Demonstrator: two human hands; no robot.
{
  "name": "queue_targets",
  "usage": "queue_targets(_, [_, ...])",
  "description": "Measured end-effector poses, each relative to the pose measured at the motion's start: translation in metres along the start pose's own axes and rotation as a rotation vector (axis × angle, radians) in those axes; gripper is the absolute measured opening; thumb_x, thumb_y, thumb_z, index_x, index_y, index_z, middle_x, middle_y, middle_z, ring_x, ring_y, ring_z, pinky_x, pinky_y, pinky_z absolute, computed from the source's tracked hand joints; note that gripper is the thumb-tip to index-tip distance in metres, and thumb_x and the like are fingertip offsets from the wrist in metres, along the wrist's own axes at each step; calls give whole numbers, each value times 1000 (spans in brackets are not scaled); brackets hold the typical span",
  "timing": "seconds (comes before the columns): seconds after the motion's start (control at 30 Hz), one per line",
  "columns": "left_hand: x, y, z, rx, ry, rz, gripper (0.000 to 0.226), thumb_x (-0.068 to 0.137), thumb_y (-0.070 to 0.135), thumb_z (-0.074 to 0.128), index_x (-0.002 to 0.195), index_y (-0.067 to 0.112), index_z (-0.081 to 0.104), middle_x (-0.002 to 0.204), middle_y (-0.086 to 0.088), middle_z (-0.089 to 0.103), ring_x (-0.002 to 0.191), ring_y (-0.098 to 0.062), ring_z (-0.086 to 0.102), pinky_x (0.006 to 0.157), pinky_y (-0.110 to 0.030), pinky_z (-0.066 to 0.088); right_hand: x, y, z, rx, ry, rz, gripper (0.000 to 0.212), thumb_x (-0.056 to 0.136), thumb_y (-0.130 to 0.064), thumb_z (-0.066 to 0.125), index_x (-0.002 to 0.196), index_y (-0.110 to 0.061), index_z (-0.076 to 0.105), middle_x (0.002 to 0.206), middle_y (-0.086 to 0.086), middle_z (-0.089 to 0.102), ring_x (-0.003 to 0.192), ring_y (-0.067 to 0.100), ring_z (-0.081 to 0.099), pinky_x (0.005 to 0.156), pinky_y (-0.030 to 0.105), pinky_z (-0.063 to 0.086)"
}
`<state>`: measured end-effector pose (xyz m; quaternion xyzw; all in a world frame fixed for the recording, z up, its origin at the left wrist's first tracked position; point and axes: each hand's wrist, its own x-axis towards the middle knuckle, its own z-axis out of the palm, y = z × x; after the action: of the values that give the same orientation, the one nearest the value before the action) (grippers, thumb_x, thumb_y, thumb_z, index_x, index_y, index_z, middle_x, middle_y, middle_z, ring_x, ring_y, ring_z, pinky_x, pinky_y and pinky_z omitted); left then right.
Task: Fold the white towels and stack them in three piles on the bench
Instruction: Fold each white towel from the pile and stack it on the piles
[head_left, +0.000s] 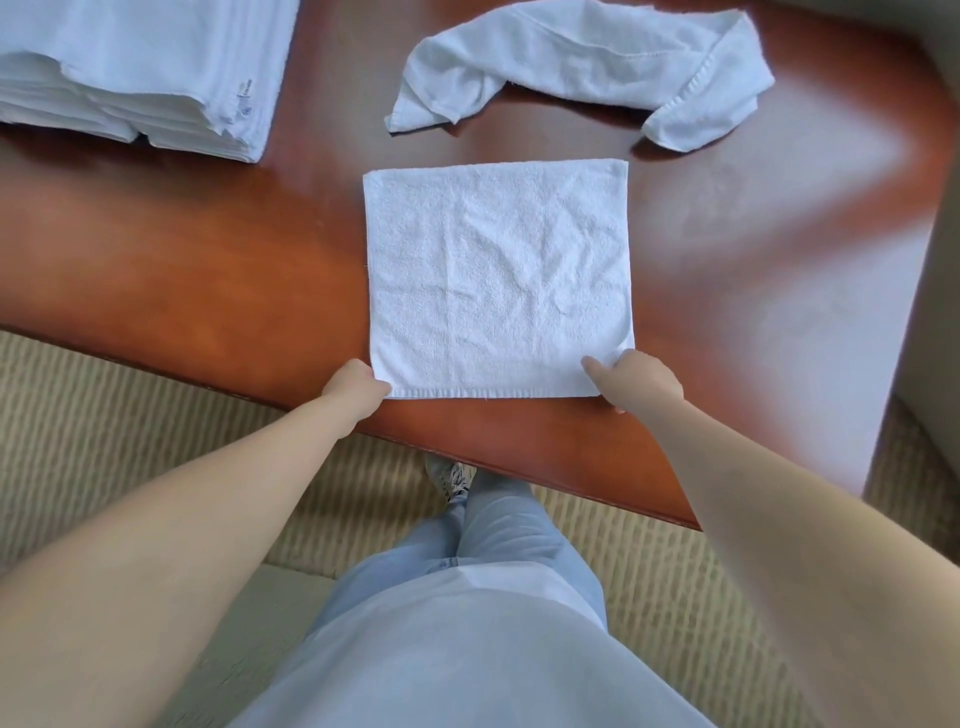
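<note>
The left hand (356, 387) pinches the near left corner of the flat towel (498, 275), fingers curled tight on it. The right hand (636, 382) grips the near right corner, thumb on top; its other fingers seem tucked under, hard to see. The towel lies spread by the table's (182, 270) near edge. A stack (140, 73) sits at the far left corner, partly cut off. A crumpled towel (576, 62) lies by the far edge.

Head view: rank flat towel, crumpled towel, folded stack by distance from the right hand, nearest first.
1. Flat square white towel: centre of the bench, near corner pinched by the right hand.
2. Crumpled white towel: far side, straight ahead.
3. Stack of folded white towels: far left corner.
</note>
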<state>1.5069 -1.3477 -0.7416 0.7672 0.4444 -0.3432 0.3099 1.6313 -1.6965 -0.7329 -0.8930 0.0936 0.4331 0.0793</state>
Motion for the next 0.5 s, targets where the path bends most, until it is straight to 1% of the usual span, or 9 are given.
queue_targets(0.03, [0,-3,0,-20,-10,9,20,92,12,60,79,7,46,92,-14,54,85,-30,60,82,-44,57,0,2,3,103,-7,36,42,89,-55,46,88,-16,61,77,2,73,75,24,70,72,36,57])
queue_targets(0.07, [0,-4,1,-26,-14,20,23,93,14,60,77,12,43,94,-12,55,92,-32,64,91,-48,58,0,3,6,232,-13,74,35,87,-44,48,91,-13,63,77,3,74,74,25,73,75,38,60])
queue_targets(0.1, [-1,-6,1,-38,-9,25,22,94,15,60,79,13,44,96,-11,57,95,-32,65,96,-51,56,0,5,10,363,-13,110,31,85,-35,48,96,-10,63,78,5,75,75,25,74,78,41,63])
queue_targets(0.2, [-4,-9,3,-117,-35,3,10,95,13,56,87,13,50,98,-10,61,86,-26,61,92,-48,56,0,14,19,603,-12,178,34,88,-16,45,115,-2,61,86,11,74,79,27,74,79,43,63])
queue_targets(0.27, [-8,-2,-3,-204,-82,-45,4,97,13,56,95,12,53,102,-10,61,85,-22,59,80,-38,56,-2,16,15,724,-52,245,30,94,-10,47,119,-1,60,87,11,73,73,22,72,69,35,61])
queue_targets(0.33, [-12,13,-20,-431,-118,-81,3,100,14,57,101,11,57,112,-9,61,94,-19,63,73,-29,56,-3,10,-6,892,-73,270,16,96,-6,51,107,-3,63,87,10,72,64,17,70,62,30,57])
queue_targets(0.37, [-14,24,-32,-603,-147,-90,7,101,14,57,108,11,58,117,-9,61,101,-18,64,74,-29,57,-4,3,-22,981,-73,245,9,96,-5,54,99,-5,63,90,10,71,64,15,71,62,29,57])
queue_targets(0.43, [-20,51,-60,-929,-204,-40,21,103,14,54,124,9,58,125,-10,63,110,-22,66,86,-33,58,-8,-16,-64,1178,-64,109,8,95,-4,60,93,-11,64,98,6,69,71,12,74,59,25,60])
queue_targets(0.5, [-30,81,-94,-1187,-229,84,27,104,13,50,129,7,57,125,-11,67,112,-24,67,101,-36,54,-18,-38,-110,1432,-41,-65,9,94,-7,60,98,-14,64,102,4,68,85,14,75,64,24,60])
